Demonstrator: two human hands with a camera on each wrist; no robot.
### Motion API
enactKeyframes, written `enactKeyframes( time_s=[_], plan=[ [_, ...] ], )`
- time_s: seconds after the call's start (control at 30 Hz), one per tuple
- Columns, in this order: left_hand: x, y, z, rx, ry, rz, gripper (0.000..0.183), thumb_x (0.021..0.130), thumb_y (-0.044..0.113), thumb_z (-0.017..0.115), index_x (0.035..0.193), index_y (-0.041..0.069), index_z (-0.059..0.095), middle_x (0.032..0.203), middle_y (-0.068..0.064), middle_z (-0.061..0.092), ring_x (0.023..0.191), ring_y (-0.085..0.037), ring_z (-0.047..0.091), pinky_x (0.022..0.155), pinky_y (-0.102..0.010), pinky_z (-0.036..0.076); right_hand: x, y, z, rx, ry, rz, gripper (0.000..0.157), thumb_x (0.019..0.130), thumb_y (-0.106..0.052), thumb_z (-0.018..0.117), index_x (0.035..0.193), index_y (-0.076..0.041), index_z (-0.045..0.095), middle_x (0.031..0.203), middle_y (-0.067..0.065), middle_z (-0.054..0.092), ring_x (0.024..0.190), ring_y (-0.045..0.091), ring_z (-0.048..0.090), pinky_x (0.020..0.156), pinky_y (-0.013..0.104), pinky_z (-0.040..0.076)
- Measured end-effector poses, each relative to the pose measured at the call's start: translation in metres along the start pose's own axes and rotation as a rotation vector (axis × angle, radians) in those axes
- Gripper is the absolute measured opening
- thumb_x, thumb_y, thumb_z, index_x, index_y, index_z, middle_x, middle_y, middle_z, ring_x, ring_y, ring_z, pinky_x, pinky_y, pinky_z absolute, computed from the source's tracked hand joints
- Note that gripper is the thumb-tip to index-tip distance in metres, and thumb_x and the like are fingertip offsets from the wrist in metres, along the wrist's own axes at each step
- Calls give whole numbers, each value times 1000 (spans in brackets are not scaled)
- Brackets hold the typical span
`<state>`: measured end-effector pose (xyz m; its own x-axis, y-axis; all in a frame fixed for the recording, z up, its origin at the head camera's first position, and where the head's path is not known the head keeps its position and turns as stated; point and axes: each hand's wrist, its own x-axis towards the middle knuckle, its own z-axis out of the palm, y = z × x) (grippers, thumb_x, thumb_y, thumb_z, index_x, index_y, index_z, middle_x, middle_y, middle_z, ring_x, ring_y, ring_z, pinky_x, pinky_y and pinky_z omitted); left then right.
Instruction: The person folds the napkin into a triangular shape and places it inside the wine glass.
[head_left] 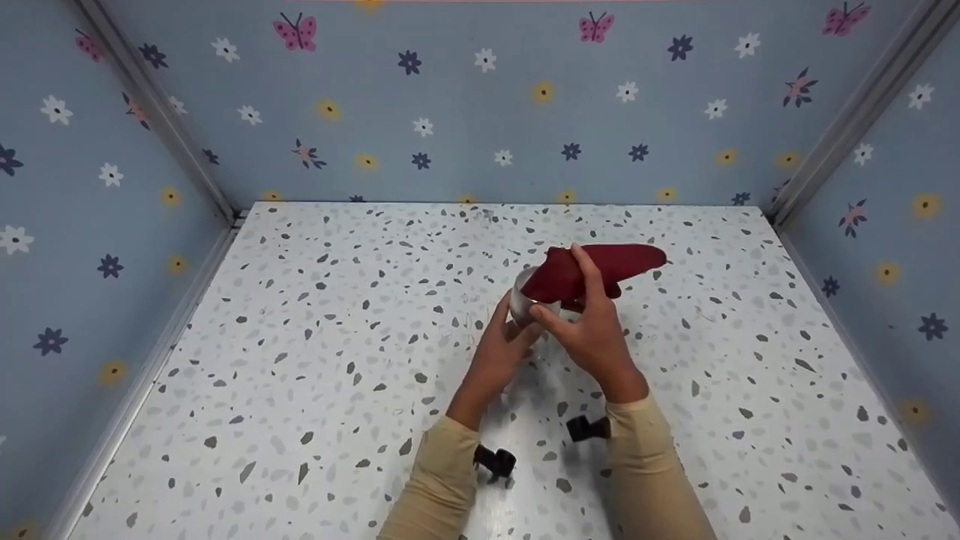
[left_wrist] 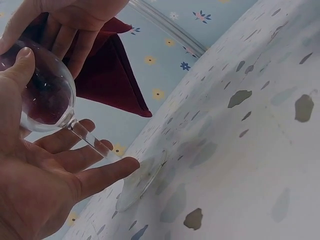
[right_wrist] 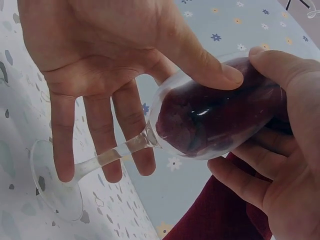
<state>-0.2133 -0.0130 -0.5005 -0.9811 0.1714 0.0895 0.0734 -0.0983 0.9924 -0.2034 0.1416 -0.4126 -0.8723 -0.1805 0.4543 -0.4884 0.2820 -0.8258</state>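
A clear stemmed wine glass (right_wrist: 172, 107) is tilted, with its round foot (left_wrist: 142, 187) close over the tabletop. Dark red cloth napkin (head_left: 626, 261) fills the bowl and sticks out past the rim to the right, ending in a pointed tip. My left hand (head_left: 501, 354) holds the bowl between thumb and index finger, its other fingers spread along the stem. At the rim, my right hand (head_left: 598, 334) grips the napkin, index finger laid over the cloth and thumb against the glass. Part of the cloth is hidden behind the right hand.
Both hands work over a white speckled table (head_left: 300, 360). Blue flowered panels (head_left: 480, 97) stand at its back and sides, joined by metal corner posts (head_left: 161, 112). A small black device (head_left: 495, 461) sits at each wrist, beside beige sleeves.
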Motion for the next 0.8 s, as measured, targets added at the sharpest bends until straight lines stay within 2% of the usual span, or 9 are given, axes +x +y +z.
enactKeyframes(
  time_s=[0.3, 0.6, 0.73, 0.8],
  plan=[
    [0, -2, -1, 18, -6, -36, 84, 93, 51, 67, 160, 35, 20, 156, -5, 40, 128, -15, 55, 96, -50, 50, -1, 0, 1, -52, 14, 31, 92, 87, -12, 80, 158, -7, 22, 142, 20, 48, 114, 29, 60, 92, 52, 52],
    [1, -4, 0, 33, 16, 6, 80, 93, 48, 68, 159, 35, 25, 151, -3, 47, 125, -14, 57, 94, -38, 52, 0, -2, 1, -44, 28, -3, 92, 87, -11, 80, 158, -6, 21, 139, 22, 51, 111, 31, 61, 91, 53, 52],
    [0, -5, -2, 60, 32, 25, 79, 93, 47, 69, 159, 32, 28, 144, -3, 54, 121, -13, 59, 94, -35, 51, -1, -1, 3, -42, 32, 1, 93, 87, -11, 79, 158, -5, 19, 140, 22, 50, 112, 30, 60, 91, 51, 52],
    [-4, 5, -1, 75, 38, 28, 79, 94, 44, 69, 159, 26, 29, 127, -6, 63, 111, -14, 63, 88, -34, 52, 0, 8, 4, -39, 35, 0, 95, 87, -11, 80, 159, -5, 18, 140, 22, 49, 112, 30, 60, 91, 51, 52]
  ],
)
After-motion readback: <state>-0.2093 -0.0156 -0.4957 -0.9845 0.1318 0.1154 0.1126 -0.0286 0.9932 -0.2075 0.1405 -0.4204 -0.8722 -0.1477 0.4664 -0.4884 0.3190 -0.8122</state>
